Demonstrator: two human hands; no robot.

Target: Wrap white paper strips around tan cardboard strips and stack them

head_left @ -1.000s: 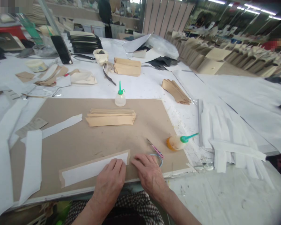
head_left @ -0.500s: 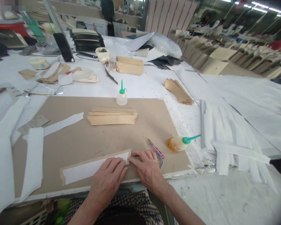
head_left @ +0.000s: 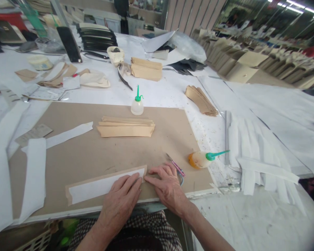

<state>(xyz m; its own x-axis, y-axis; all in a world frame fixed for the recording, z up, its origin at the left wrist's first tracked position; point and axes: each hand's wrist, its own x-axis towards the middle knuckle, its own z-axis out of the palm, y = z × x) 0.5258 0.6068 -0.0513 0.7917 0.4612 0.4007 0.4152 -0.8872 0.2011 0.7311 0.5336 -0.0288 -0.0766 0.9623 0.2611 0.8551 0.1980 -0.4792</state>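
strip (head_left: 94,189) lies flat under left hand (head_left: 120,200), fingers together, likely steadying it; right hand (head_left: 169,183), fingers parted, at its end.

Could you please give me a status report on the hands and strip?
Left hand on white strip. Right hand at its right end. Pink tool close beside right hand.

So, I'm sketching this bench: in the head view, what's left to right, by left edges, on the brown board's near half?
Broad white strip, white-faced tan strip, left hand, right hand, pink tool, amber bottle.
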